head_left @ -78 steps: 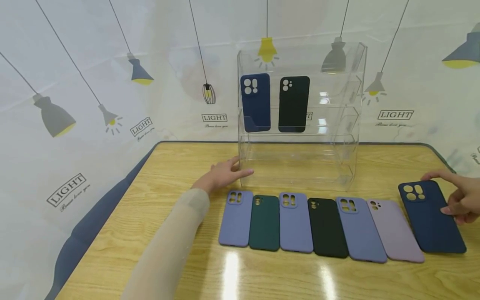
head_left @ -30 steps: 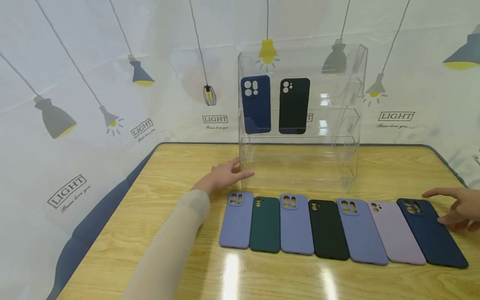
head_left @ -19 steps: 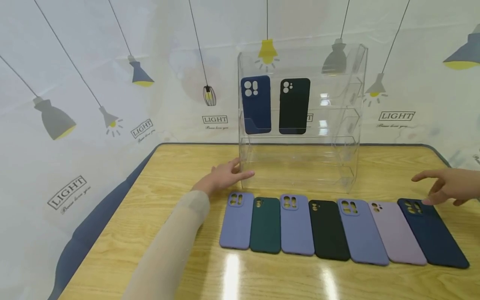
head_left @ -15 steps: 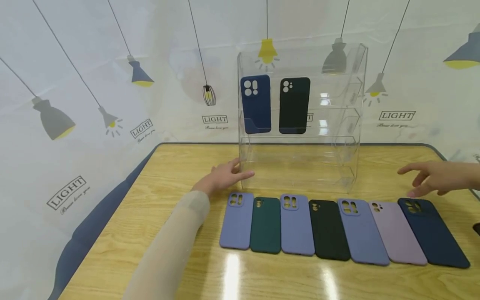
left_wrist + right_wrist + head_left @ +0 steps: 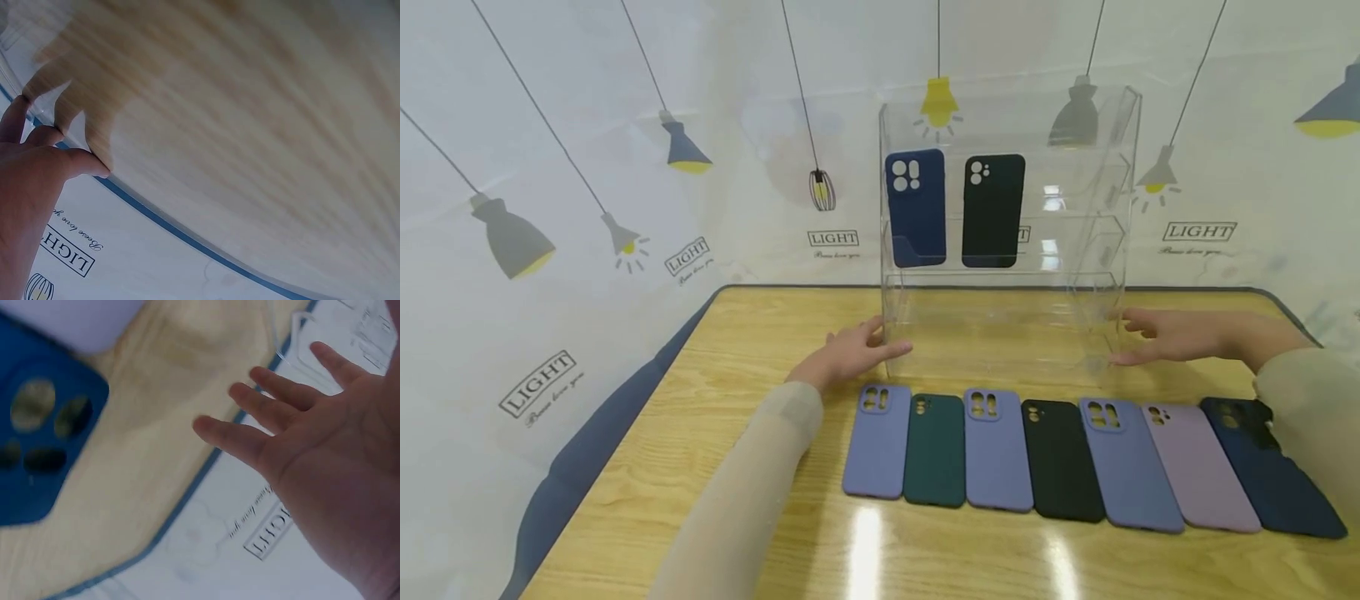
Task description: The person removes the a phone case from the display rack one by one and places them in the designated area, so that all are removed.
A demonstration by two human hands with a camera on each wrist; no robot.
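Observation:
A clear acrylic tiered display stand [image 5: 1101,250] stands at the back of the table. A navy phone case [image 5: 917,218] and a blackish-green phone case [image 5: 992,212] stand upright in it, left and middle. My left hand [image 5: 850,352] rests at the stand's lower left side, its fingertips on the surface in the left wrist view. My right hand [image 5: 1183,335] is at the lower right side, fingers spread and holding nothing in the right wrist view. In front lies a row of several cases, ending at the right in a lilac case [image 5: 1202,475] and a navy case [image 5: 1270,483].
The row also has a lavender case [image 5: 877,454] at its left end, a green case [image 5: 935,454] and a black case [image 5: 1063,471]. The wooden table [image 5: 700,417] meets a wall covering [image 5: 760,208] printed with lamps. My right sleeve [image 5: 1311,417] partly covers the navy case.
The last navy case was laid flat at the row's right end and let go. My right hand then moved left and back to the stand's right side. My left hand stayed put.

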